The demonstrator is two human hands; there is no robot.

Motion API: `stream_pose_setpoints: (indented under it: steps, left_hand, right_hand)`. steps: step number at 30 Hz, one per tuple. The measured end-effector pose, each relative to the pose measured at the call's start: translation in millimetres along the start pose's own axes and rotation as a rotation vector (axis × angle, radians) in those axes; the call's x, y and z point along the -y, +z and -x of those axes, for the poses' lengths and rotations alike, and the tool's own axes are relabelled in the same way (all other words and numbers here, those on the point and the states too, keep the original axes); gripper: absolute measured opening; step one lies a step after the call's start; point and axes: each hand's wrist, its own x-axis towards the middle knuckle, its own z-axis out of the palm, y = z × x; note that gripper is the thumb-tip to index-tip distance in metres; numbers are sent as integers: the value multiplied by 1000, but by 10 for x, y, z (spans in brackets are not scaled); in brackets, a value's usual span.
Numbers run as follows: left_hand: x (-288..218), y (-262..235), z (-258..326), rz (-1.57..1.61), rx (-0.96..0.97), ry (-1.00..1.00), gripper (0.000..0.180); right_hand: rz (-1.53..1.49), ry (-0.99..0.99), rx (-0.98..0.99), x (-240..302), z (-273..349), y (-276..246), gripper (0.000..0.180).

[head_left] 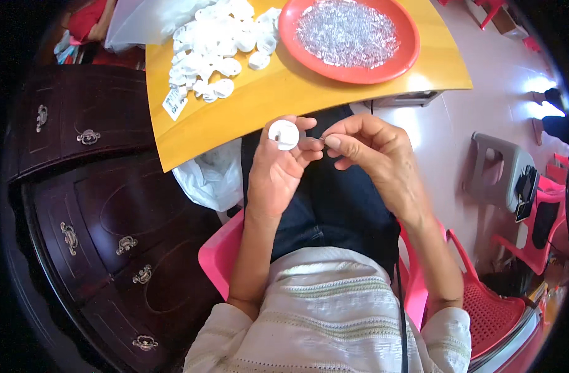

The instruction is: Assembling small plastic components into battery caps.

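The room has a pale shiny floor, and on the left stands a dark wooden cabinet with metal handles. In front of the person is a yellow table with a curved edge. On it there is a red plate, full of small, clear, thin pieces, and to the left of it lies a loose pile of white round parts.

Both hands are above the lap, just off the near edge of the table. The left hand is closed by its fingertips on one white disc, which has a small dark opening in its face. The right hand pinches a thin piece between thumb and forefinger, near the left fingers; what this piece is exactly, I cannot tell.

The disc looks like plastic, so I judge it light, stiff and a little slippery; it is best taken by its rim, leaving the face free. The thin piece is probably very light and easy to drop, so a gentle pinch near one end should suit it.
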Motion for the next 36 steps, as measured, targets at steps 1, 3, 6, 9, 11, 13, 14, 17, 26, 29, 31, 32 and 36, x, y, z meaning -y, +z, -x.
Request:
stream_pose_setpoints:
  steps: [1, 3, 6, 9, 11, 13, 14, 17, 26, 29, 31, 32, 36]
  left_hand:
    - [-11, -63, 20, -142, 33, 9, 43]
    - [-20, -150, 88, -326, 2, 1, 43]
    - [17, -170, 163, -351, -50, -67, 44]
    - [36, -191, 187, -374, -59, -94, 46]
    - [50, -167, 177, -404, -90, -84, 47]
    - [51, -140, 151, -404, -88, -91, 47]
    - [55, -124, 134, -404, -85, -97, 47]
    - [70, -110, 88, -407, -73, -120, 48]
    - [104, 15, -34, -408, -14, -129, 47]
    - [113, 58, -75, -508, 14, -95, 47]
    - [100, 80, -96, -535, 28, -88, 47]
    - [91, 88, -104, -558, 36, -79, 46]
    - [33, 155, -124, -641, 76, -47, 46]
  right_hand:
    - [-5, 14, -4, -58, 39, 39, 14]
    - [-127, -13, -101, -203, 94, 119, 14]
    - [-208, 5, -132, -332, 113, 151, 14]
    - [-204, -10, -133, -432, 84, 153, 13]
    - [-169, -19, -125, -461, 74, 140, 13]
    - [-101, -60, -141, -462, 71, 129, 12]
    - [-101, -63, -141, -449, 79, 118, 12]
    - [-110, -67, -174, -396, 103, 99, 11]
    - [1, -143, -246, -267, 136, 11, 10]
    - [-35, -115, -260, -255, 142, -25, 11]
    - [-37, -144, -262, -259, 149, -40, 11]
    - [-38, -148, -266, -256, 153, -43, 11]
    - [-20, -174, -264, -194, 199, -54, 10]
